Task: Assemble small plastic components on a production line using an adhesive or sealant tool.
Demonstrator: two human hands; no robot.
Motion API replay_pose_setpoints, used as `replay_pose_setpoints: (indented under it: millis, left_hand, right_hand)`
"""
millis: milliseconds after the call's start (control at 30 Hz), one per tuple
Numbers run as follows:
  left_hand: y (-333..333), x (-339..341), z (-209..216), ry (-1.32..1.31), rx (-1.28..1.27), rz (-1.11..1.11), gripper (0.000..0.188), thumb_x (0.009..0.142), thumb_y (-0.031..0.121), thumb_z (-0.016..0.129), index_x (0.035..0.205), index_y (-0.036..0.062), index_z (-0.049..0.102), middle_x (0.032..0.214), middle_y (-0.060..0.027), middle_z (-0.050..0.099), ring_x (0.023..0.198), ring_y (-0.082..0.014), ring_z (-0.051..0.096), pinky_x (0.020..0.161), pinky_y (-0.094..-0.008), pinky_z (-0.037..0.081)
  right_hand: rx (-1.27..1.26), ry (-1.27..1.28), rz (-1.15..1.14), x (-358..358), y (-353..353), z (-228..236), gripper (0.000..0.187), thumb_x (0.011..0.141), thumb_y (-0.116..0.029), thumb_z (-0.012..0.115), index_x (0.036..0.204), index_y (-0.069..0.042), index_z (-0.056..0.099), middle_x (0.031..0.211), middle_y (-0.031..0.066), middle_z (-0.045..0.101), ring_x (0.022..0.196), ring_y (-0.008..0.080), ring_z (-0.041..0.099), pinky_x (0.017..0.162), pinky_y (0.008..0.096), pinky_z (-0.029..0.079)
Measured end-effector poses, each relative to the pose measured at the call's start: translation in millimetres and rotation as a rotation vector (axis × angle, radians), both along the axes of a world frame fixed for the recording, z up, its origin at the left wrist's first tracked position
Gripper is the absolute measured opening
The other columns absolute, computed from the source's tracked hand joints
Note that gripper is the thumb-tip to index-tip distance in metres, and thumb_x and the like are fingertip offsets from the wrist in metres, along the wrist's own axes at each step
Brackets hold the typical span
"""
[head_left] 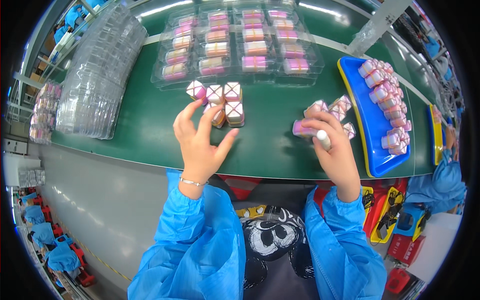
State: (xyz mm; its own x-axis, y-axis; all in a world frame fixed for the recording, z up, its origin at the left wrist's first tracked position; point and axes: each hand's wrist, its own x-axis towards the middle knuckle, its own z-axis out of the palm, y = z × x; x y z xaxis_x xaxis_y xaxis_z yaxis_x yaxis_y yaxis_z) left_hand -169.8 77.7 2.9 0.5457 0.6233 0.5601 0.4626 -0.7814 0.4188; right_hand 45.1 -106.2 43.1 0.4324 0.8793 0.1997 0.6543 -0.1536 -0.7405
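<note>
At the far left of the green bench leans a stack of clear plastic trays. Further back, filled trays hold rows of small pink and orange boxes. The left hand is spread and unclenched, gripping nothing; its fingertips reach a cluster of ribbon-tied boxes lying just ahead of it, away from the person. One box of that cluster seems to sit under the fingers, though the hand hides the contact. The right hand is closed around a white stick-like tool while its fingers press on a pink box, whose long axis runs left to right. More such boxes lie just beyond it. At the right, a blue tray carries a further heap.
</note>
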Motion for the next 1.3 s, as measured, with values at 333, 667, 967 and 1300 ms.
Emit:
replay_pose_setpoints:
  millis: [333, 667, 967, 1300]
  left_hand:
    - [5, 13, 2, 0.057, 0.113, -0.060, 0.047, 0.065, 0.025, 0.086, 0.104, 0.0140, 0.062, 0.134, -0.0056, 0.049, 0.129, -0.0332, 0.038, 0.106, -0.0462, 0.026]
    - [-57, 45, -11, -0.165, -0.684, -0.489, 0.048, 0.074, 0.008, 0.082, 0.115, 0.0026, 0.057, 0.111, -0.0120, 0.069, 0.100, -0.0248, 0.069, 0.088, -0.0335, 0.054]
    - [-58, 45, -16, -0.108, -0.675, -0.488, 0.045, 0.076, 0.018, 0.080, 0.116, 0.0091, 0.060, 0.102, -0.0129, 0.068, 0.092, -0.0315, 0.067, 0.079, -0.0371, 0.054]
    - [-55, 44, -23, -0.103, -0.644, -0.506, 0.042, 0.078, 0.020, 0.079, 0.112, 0.0073, 0.059, 0.097, -0.0140, 0.067, 0.089, -0.0331, 0.066, 0.076, -0.0398, 0.053]
  right_hand:
    - [0.304, 0.076, -0.132, -16, 6, 17, 0.026, 0.088, 0.000, 0.060, 0.112, -0.003, 0.067, 0.124, 0.0120, 0.058, 0.108, 0.0179, 0.057, 0.084, 0.0271, 0.047]
    - [0.925, 0.667, 0.164, -21, 28, 21, 0.023, 0.098, -0.013, 0.049, 0.113, 0.003, 0.055, 0.091, 0.0149, 0.063, 0.048, 0.0044, 0.042, 0.045, 0.0192, 0.032]
    - [0.623, 0.741, 0.270, -40, 46, 19, 0.023, 0.098, -0.013, 0.054, 0.113, 0.003, 0.059, 0.089, 0.0083, 0.061, 0.060, 0.0038, 0.049, 0.051, 0.0191, 0.038]
    - [0.356, 0.644, 0.394, -38, 57, 29, 0.018, 0.095, -0.011, 0.058, 0.104, 0.004, 0.064, 0.097, 0.0081, 0.066, 0.084, 0.0109, 0.061, 0.071, 0.0255, 0.049]
